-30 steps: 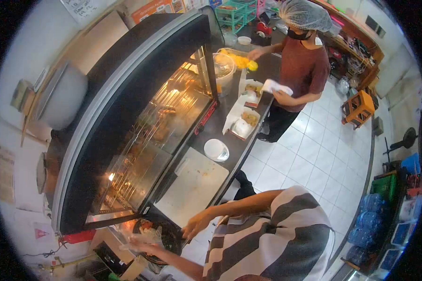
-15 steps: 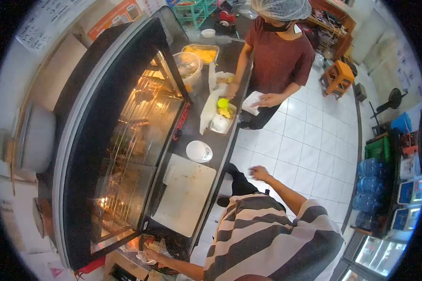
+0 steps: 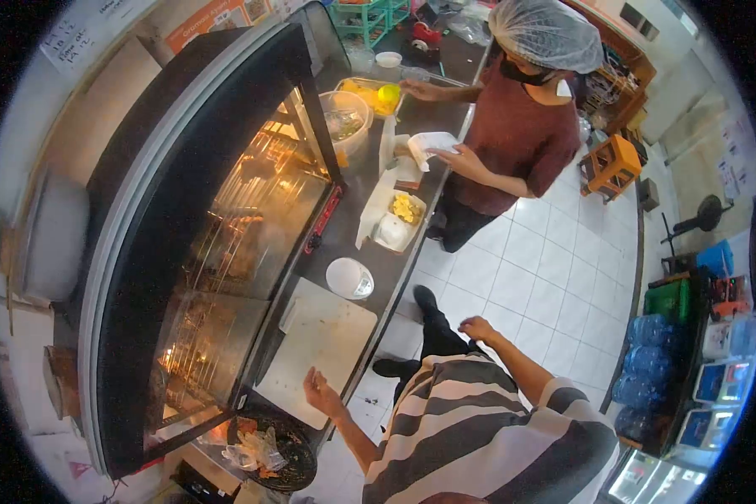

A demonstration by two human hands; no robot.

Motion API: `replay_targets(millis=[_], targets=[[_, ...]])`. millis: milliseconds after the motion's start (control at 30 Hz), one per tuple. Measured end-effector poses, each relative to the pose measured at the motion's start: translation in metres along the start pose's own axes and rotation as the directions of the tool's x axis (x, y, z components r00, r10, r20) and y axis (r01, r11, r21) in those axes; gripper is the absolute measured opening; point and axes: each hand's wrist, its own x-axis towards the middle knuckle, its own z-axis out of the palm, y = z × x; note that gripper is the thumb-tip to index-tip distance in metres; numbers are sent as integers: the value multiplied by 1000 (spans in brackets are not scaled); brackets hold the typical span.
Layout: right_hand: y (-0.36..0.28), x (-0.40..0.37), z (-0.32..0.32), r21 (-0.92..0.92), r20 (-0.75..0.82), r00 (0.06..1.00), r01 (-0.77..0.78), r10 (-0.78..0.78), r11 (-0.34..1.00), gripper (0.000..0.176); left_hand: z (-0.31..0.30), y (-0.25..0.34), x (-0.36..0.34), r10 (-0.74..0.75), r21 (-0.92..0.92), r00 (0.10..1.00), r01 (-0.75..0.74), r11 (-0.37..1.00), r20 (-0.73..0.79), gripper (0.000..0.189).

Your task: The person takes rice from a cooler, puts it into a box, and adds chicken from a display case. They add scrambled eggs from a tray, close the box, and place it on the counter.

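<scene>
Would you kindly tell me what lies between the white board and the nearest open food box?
In the head view, a white round-topped device, perhaps a scale, stands between the board and box.

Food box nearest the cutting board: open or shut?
Open: its lid is spread back, and yellow food shows inside the box.

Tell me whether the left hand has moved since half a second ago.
Yes, the left hand has moved from the black container to the white board, overlapping it in view.
</scene>
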Motion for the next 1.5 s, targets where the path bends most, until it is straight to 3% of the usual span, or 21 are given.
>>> replay_targets(millis=[133,333,533,633,767,800,833,867,900,933,1000,1100,1167,1200,1300,1333,1367,1400,1433,1467,1500], targets=[[-99,37,-51,66,-7,989,145,-145,987,37,42,22,-19,-53,-49,994,58,997,91,23],[-122,108,-84,152,35,927,365,-374,919,38,113,55,-25,-15,-92,999,20,996,50,21],[-102,147,-129,-208,337,894,377,-296,902,44,197,63,-33,-148,-216,988,156,964,49,20],[-90,160,-151,-299,428,852,447,-301,843,48,230,30,-40,-137,-146,969,169,975,206,22],[-24,207,-159,91,510,859,-16,-33,996,40,227,-23,-54,-388,81,843,387,919,371,32],[34,243,-150,-92,615,679,568,-402,818,38,219,-31,-59,-391,84,843,389,917,369,32],[91,279,-141,-220,609,377,926,-698,307,36,213,-35,-61,-485,154,793,462,873,369,34],[107,270,-144,-219,510,680,695,-527,685,33,206,-40,-62,-569,225,736,524,822,366,36],[113,254,-152,12,402,905,150,-142,989,30,198,-46,-65,-569,234,733,519,822,372,36],[126,245,-153,205,324,939,-192,119,960,28,192,-53,-67,-607,206,717,573,793,343,35],[131,215,-159,294,226,903,-420,365,858,23,180,-66,-69,-643,179,694,622,762,324,34],[126,182,-178,411,342,869,-480,357,775,21,184,-73,-58,-646,191,699,620,761,307,30],[109,164,-171,101,274,947,-203,169,974,20,200,-64,-43,-632,193,679,609,769,375,30],[112,170,-162,-59,319,919,-225,232,973,18,207,-56,-33,-620,197,660,601,775,424,30],[95,175,-154,68,252,933,-280,256,957,17,235,-56,-6,-514,64,643,588,806,567,33],[95,205,-145,-334,317,940,234,-125,913,19,248,-60,5,-453,-38,623,613,789,637,34],[123,250,-125,-596,512,766,643,-390,481,21,263,-20,5,-498,43,638,590,806,588,39],[162,303,-101,-720,525,776,624,-349,304,21,276,-21,16,-504,61,621,593,803,600,39],[199,353,-85,-652,446,802,595,-396,470,22,289,-29,23,-480,39,596,601,798,644,39],[93,284,-139,-169,260,942,262,-214,950,28,297,-34,23,-454,16,571,611,791,684,42],[37,252,-166,341,137,980,87,-141,936,33,306,-36,22,-462,31,555,616,787,691,42]])
